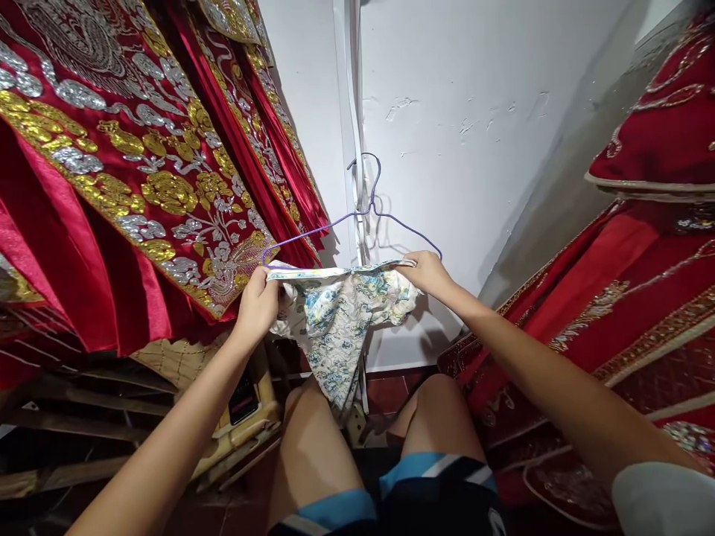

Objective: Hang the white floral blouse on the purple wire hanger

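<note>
A white garment with a blue and green flower print [335,320] hangs crumpled from its straight upper edge, in front of my knees. My left hand [258,304] is closed on the left end of that edge, and my right hand [427,272] pinches the right end. Behind the edge is a purple wire hanger [324,225], its hook pointing up. The lower bar of the hanger is mostly hidden by the cloth, so whether my fingers also grip the wire cannot be made out.
Red cloths with gold and silver sequins [167,186] hang at the left. More red beaded cloth [631,275] drapes down the right side. A white wall [447,89] with a pipe stands ahead. At lower left, a phone [244,400] lies on bamboo furniture [246,435].
</note>
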The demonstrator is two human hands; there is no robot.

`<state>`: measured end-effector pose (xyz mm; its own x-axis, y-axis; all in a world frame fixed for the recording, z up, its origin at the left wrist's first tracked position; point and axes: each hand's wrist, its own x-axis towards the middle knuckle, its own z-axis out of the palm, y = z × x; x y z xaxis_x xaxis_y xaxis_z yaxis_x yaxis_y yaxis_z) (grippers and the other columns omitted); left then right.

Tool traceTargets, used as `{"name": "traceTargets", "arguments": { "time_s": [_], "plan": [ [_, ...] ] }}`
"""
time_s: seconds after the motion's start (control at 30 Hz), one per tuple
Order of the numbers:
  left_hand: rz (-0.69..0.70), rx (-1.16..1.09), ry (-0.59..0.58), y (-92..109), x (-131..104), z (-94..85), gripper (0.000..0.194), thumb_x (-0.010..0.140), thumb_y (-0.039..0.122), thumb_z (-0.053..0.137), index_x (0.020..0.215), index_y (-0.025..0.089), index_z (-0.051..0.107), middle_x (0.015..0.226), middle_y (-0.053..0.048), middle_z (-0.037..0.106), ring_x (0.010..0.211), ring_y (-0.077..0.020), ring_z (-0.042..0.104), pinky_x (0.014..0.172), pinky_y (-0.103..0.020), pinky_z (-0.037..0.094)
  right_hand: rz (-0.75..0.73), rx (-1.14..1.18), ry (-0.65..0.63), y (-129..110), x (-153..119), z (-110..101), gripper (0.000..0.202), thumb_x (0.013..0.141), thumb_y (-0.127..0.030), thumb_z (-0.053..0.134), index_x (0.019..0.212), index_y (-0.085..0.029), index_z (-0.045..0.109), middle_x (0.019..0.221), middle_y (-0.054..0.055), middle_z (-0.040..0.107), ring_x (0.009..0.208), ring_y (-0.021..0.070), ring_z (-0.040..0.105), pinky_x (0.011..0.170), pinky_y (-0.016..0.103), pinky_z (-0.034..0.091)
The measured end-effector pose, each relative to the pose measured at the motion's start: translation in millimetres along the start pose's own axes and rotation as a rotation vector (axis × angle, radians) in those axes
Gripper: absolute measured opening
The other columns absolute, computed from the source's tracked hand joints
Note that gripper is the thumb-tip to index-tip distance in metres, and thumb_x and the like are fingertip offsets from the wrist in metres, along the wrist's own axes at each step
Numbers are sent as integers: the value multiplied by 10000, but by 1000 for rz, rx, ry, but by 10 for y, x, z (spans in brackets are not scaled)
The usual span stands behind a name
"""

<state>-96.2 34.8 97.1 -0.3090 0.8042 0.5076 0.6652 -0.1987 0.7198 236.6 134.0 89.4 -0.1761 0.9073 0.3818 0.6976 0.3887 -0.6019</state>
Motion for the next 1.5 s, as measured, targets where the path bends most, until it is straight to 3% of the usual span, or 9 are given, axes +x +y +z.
{"name": "traceTargets", "arguments": {
  "time_s": [0.33,0.57,0.7,0.87,0.93,1.03,1.13,1.27,1.5],
  "plan": [
    [198,308,-65,346,-347,-70,125,943,301,326,905,227,420,988,-103,612,939,-271,586,859,-382,451,29,-402,1,-187,-289,-622,330,832,-485,568,682,-210,673,633,82,615,605,209,500,565,303,248],
    [340,240,-90,697,50,-74,164,951,287,360,1005,215,497,1124,-100,649,1048,-254,599,920,-358,449,-1,-259,-72,-200,-337,-643,392,829,-531,577,639,-197,654,559,46,560,550,174,466,554,293,249],
    [442,208,-165,857,323,67,331,898,230,420,1196,199,561,1103,-72,695,981,-233,641,846,-317,454,-23,-26,-170,-195,-445,-611,201,766,-329,591,662,-176,671,554,9,542,546,149,462,548,278,282],
    [517,324,-77,790,406,176,318,875,239,403,973,184,701,866,-50,714,776,-211,630,710,-294,421,-105,171,79,-11,-511,-716,649,711,-186,586,1360,-166,559,727,9,642,609,165,527,605,277,379],
    [512,342,-72,757,410,186,307,870,251,401,888,181,699,737,-37,667,674,-193,589,662,-292,398,-79,178,162,96,-453,-790,801,701,-190,624,1475,-154,422,751,17,655,633,175,545,624,287,402],
    [493,368,-95,760,428,183,289,871,258,397,817,189,673,654,-30,603,630,-190,549,649,-298,387,8,142,132,223,-311,-951,547,681,-255,688,1210,-118,664,734,33,659,642,173,540,624,295,402],
    [494,318,-76,749,453,150,250,866,245,410,870,200,656,811,-53,658,756,-208,582,716,-302,414,56,249,-110,273,-232,-1197,331,661,-387,779,859,-124,749,741,43,674,650,163,556,601,279,396],
    [322,50,59,576,469,104,189,833,312,538,975,210,608,935,-46,654,752,-171,556,699,-275,427,243,505,-498,155,-295,-1455,493,616,-601,828,743,-136,724,700,75,691,618,184,602,569,292,440],
    [-23,-323,-92,409,452,179,184,729,362,630,694,193,567,641,-3,537,564,-125,458,512,-235,356,310,825,-171,-346,-238,-920,623,853,-780,473,869,-196,689,933,91,718,909,255,680,779,400,545]
  ]
}}
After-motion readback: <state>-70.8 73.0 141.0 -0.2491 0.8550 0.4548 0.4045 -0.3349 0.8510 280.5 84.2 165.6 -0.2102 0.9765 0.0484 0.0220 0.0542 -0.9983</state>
